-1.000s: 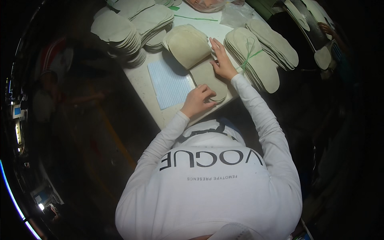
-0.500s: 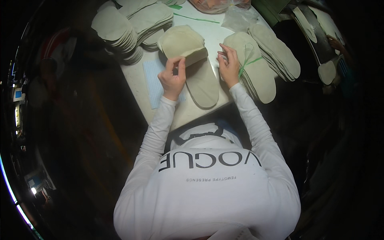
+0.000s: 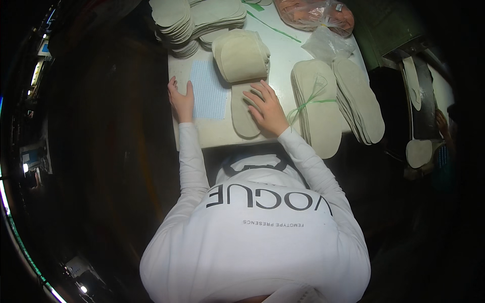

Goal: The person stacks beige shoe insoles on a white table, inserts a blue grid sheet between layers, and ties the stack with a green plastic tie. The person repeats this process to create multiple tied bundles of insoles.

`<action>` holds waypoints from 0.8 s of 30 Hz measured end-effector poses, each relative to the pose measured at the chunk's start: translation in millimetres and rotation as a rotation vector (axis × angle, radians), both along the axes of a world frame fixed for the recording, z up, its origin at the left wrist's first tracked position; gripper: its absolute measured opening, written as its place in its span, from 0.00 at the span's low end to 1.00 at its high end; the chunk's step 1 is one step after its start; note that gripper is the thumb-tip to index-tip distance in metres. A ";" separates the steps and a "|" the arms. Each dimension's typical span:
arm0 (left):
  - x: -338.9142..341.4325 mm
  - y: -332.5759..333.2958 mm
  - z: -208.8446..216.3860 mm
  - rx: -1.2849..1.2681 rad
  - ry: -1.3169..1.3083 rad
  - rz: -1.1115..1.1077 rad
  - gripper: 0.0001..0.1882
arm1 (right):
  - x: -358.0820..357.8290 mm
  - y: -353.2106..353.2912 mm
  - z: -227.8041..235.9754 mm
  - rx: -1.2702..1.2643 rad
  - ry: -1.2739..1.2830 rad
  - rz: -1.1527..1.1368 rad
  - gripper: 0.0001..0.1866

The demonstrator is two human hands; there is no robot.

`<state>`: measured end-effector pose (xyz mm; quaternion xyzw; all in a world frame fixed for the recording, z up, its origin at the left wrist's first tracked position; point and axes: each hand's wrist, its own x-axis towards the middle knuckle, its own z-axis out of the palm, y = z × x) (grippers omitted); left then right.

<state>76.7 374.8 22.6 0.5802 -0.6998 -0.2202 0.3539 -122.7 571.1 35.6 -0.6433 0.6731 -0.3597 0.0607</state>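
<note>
A pale beige insole [image 3: 243,120] lies on the white table [image 3: 202,136] with its rounded end toward me. Over its far part, a stack of bent-back insoles [image 3: 242,56] is curled away from me. My right hand [image 3: 269,108] rests on the flat insole, fingers spread, fingertips close to the curled stack. At the table's left edge, my left hand [image 3: 182,101] is open and holds nothing, with thumb and fingers apart. Between it and the insole lies a blue checked sheet [image 3: 208,96]. Right of my right hand is an insole bundle [image 3: 319,123] tied with green string [image 3: 308,103].
Another insole stack [image 3: 357,96] lies beside the tied bundle. Several insole piles [image 3: 169,20] stand at the far left. Clear plastic [image 3: 329,45] and a bag of orange-brown pieces [image 3: 323,16] lie at the back. At far right, a loose insole [image 3: 419,153] lies near another person's hand.
My left hand has let go of the curled insole edge and moved left. My right hand has come from beside the tied bundle onto the flat insole. The whole view has shifted.
</note>
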 end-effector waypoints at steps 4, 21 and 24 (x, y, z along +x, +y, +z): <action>44.1 32.4 -27.3 0.132 -0.438 0.061 0.25 | -0.6 1.1 1.1 -0.031 -0.158 -0.022 0.21; 30.5 89.0 161.1 0.105 0.382 -0.387 0.07 | 20.4 -34.8 159.4 -0.267 -0.117 0.235 0.16; 19.4 93.8 152.9 0.403 0.535 -0.521 0.07 | 24.1 -41.2 149.9 -0.217 -0.067 0.242 0.13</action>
